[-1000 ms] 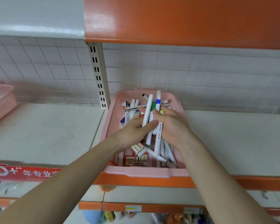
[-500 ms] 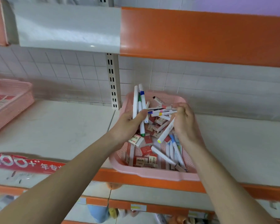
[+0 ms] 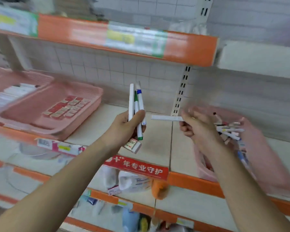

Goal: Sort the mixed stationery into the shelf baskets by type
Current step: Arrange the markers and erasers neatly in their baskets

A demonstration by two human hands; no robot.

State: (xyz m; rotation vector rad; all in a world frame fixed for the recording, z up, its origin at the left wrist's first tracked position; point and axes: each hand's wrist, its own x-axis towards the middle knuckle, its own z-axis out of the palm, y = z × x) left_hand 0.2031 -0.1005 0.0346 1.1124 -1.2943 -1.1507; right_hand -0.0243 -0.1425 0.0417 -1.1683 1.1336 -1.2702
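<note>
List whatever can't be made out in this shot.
All head view:
- Mixed basket, right: contents smeared by motion blur.
- White pen: markings blurred; one end hidden in right hand.
- Eraser: partly covered by left hand gripping three pens.
- Far-left basket: cut by frame edge.

Two bare forearms reach forward from the bottom corners. The left hand (image 3: pixel 122 127) is raised at centre, fingers curled and thumb pressed across a bundle of pens (image 3: pixel 136 105) held upright. The right hand (image 3: pixel 199 129), blurred, is level with it and apart, fingers curled, pinching a single white pen (image 3: pixel 166 118) that points toward the left hand.
</note>
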